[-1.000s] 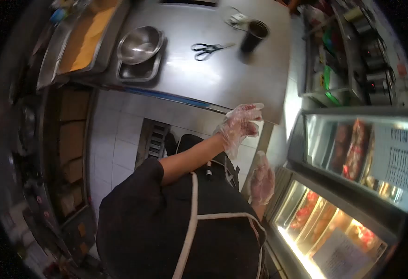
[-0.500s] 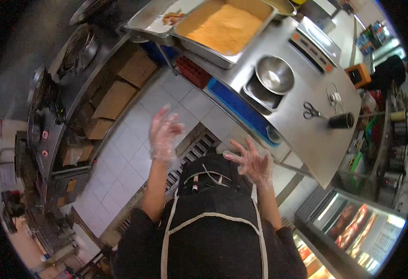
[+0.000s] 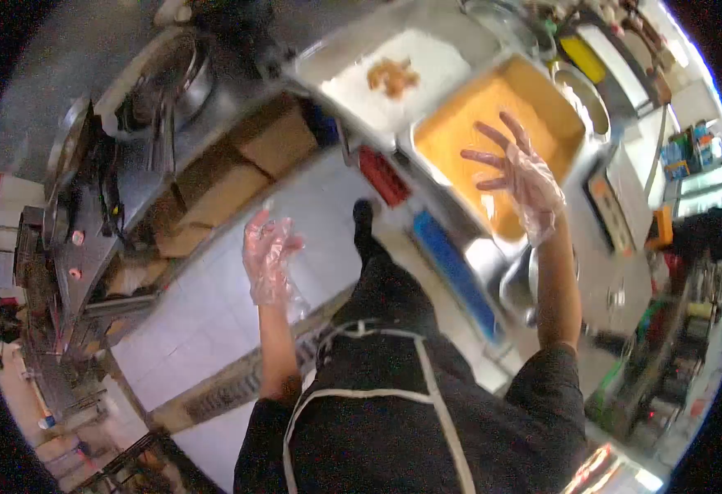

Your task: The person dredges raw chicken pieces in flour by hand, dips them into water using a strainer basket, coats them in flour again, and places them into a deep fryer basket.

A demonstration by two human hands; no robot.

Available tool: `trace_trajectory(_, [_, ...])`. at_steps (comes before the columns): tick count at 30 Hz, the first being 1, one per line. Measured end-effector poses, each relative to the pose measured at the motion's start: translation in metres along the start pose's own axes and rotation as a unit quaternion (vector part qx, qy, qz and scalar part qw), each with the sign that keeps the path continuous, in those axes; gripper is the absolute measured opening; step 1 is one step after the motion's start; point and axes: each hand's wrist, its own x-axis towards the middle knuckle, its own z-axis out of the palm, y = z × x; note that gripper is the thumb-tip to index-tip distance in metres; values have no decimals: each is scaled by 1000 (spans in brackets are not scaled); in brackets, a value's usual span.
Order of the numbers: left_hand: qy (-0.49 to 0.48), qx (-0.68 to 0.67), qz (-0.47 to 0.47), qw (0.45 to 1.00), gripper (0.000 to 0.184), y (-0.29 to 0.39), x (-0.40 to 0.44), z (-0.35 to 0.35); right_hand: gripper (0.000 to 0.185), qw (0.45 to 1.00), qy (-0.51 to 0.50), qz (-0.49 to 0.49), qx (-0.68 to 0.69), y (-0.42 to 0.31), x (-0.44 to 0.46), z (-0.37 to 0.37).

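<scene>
My right hand point(image 3: 519, 177), in a clear plastic glove, is held over a deep metal pan of orange-yellow crumbs point(image 3: 451, 123). Its fingers are spread and nothing is in them. Also gloved, my left hand point(image 3: 270, 251) hangs above the tiled floor with its fingers loosely apart and holding nothing. Left of the crumb pan stands another metal tray point(image 3: 328, 70) with white powder point(image 3: 431, 62) in it. Several small brownish pieces of food point(image 3: 392, 77) lie on the powder.
A metal bowl point(image 3: 519, 284) sits on the steel counter point(image 3: 608, 292), partly behind my right forearm. Pans point(image 3: 200, 86) stand on the stove side at left, above cardboard boxes point(image 3: 274, 148). A red crate point(image 3: 384, 177) and a blue bin point(image 3: 458, 276) are below the counter.
I have stepped closer to the counter, so the trays appear nearer. My right hand has moved up over the crumb pan with its fingers spreading. My left hand stays over the floor.
</scene>
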Motion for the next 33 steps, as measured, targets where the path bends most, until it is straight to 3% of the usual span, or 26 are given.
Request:
trace_trajectory(2, [-15, 5, 3, 1000, 51, -2, 69, 18, 86, 992, -58, -3, -115, -19, 103, -45])
trace_trajectory(4, [23, 34, 18, 999, 48, -7, 136, 52, 80, 948, 8, 75, -308, -11, 219, -78])
trace_trajectory(6, [-22, 9, 79, 997, 43, 1, 179, 112, 85, 921, 34, 196, -335, 10, 314, -126])
trace_trajectory(7, [-10, 15, 64, 998, 43, -9, 200, 128, 85, 919, 29, 215, -329, 40, 360, -166])
trace_trajectory(8, [-29, 44, 85, 995, 41, -21, 225, 144, 86, 816, 50, 191, -544, 74, 408, -211])
trace_trajectory(9, [-50, 71, 106, 991, 39, -31, 251, 153, 89, 666, 65, 151, -727, 93, 440, -236])
trace_trajectory(10, [-40, 71, 101, 992, 39, -44, 276, 157, 89, 664, 55, 156, -729, 91, 455, -225])
trace_trajectory(12, [-28, 163, 153, 974, 35, -68, 302, 155, 93, 574, 97, 194, -790, 99, 456, -184])
trace_trajectory(13, [16, 13, 103, 994, 29, -69, 307, 170, 79, 599, 147, 153, -772, 97, 451, -161])
trace_trajectory(14, [28, 15, 88, 996, 29, -80, 314, 168, 79, 597, 134, 167, -773, 123, 464, -196])
trace_trajectory(15, [43, 101, 127, 986, 26, -92, 319, 167, 70, 724, 84, 124, -673, 157, 481, -250])
trace_trajectory(16, [55, 185, 164, 967, 23, -100, 319, 167, 62, 881, 16, 148, -449, 149, 476, -254])
trace_trajectory(17, [50, 187, 176, 965, 22, -96, 319, 171, 53, 959, -29, 211, -187, 141, 472, -258])
trace_trajectory(18, [51, 187, 170, 966, 22, -93, 317, 172, 53, 958, -27, 217, -187, 117, 464, -230])
trace_trajectory(20, [59, 201, 147, 967, 22, -88, 321, 171, 62, 839, -84, 265, -467, 83, 466, -169])
trace_trajectory(21, [57, 94, 91, 990, 21, -95, 322, 164, 70, 828, -69, 237, -503, 79, 464, -149])
trace_trajectory(22, [56, 95, 86, 990, 21, -92, 322, 165, 70, 773, -91, 122, -616, 92, 464, -139])
trace_trajectory(23, [56, 179, 128, 974, 20, -89, 323, 168, 72, 694, -109, 3, -712, 109, 464, -138])
trace_trajectory(24, [55, 260, 171, 949, 19, -88, 323, 171, 70, 716, -109, 0, -690, 150, 450, -140])
trace_trajectory(25, [51, 260, 172, 949, 19, -90, 322, 172, 69, 736, -109, -4, -668, 191, 435, -142])
trace_trajectory(26, [55, 226, 166, 958, 19, -93, 323, 170, 61, 554, -85, -104, -822, 198, 412, -114])
trace_trajectory(27, [58, 193, 161, 966, 19, -93, 324, 171, 61, 555, -79, -105, -821, 191, 412, -109])
trace_trajectory(31, [52, 163, 123, 978, 19, -92, 324, 169, 43, 652, -192, 281, -677, 161, 424, -91])
trace_trajectory(32, [52, 160, 127, 977, 19, -91, 325, 166, 43, 652, -190, 276, -680, 160, 425, -99])
trace_trajectory(33, [34, 166, 124, 978, 21, -90, 325, 164, 43, 722, -124, 213, -647, 164, 426, -119])
